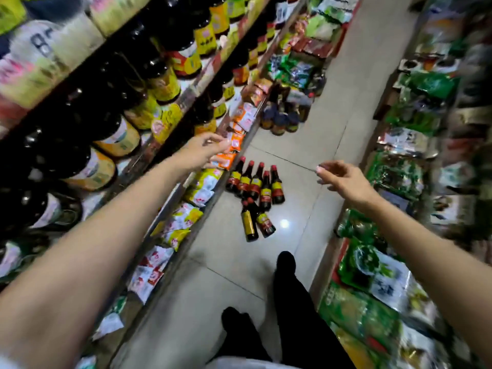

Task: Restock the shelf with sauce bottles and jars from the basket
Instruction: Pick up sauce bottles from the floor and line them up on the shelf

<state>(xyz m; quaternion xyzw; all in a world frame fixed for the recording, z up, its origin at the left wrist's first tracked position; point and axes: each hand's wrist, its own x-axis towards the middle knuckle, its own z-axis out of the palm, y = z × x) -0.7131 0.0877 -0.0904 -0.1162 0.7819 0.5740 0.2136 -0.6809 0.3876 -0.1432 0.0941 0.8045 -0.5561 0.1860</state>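
Note:
Several dark sauce bottles (255, 182) with red caps stand in a cluster on the tiled floor of the aisle, and two more (257, 222) lie on their sides just in front of them. A second group of dark bottles and jars (282, 118) stands farther down the aisle. My left hand (202, 151) reaches out over the lower shelf edge, fingers loosely bent, holding nothing. Held above the floor to the right of the bottles, my right hand (343, 179) is also empty, with relaxed fingers. The shelf (170, 113) on the left carries large dark sauce bottles with yellow labels. No basket is visible.
The bottom left shelf holds packets (183, 222) in white, yellow and orange. Green snack bags (372, 275) fill the right-hand shelves. My legs and black shoes (286, 265) stand on the tiles behind the fallen bottles. The aisle is narrow.

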